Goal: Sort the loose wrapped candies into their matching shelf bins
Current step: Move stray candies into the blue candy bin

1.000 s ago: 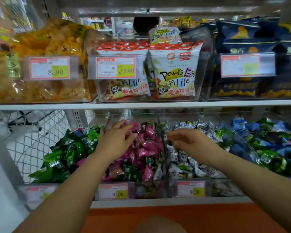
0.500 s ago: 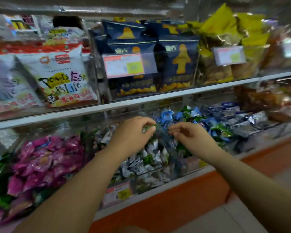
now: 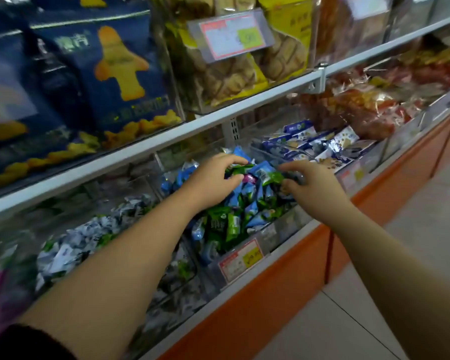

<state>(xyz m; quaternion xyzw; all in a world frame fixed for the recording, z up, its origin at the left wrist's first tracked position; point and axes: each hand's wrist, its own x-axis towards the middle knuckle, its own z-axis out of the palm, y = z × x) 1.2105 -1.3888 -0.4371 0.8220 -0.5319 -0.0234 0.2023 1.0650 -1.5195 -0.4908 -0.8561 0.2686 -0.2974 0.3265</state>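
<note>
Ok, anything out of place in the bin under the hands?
Yes: one magenta candy lies atop the blue and green candies in the bin, between the left hand and the right hand. The other wrappers visible there are blue or green, so it looks misplaced.

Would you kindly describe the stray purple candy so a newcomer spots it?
Below the white shelf rail, find the bin of blue and green candies. By the left hand, at its thumb, lies the purple candy, the only purple wrapper there.
</note>
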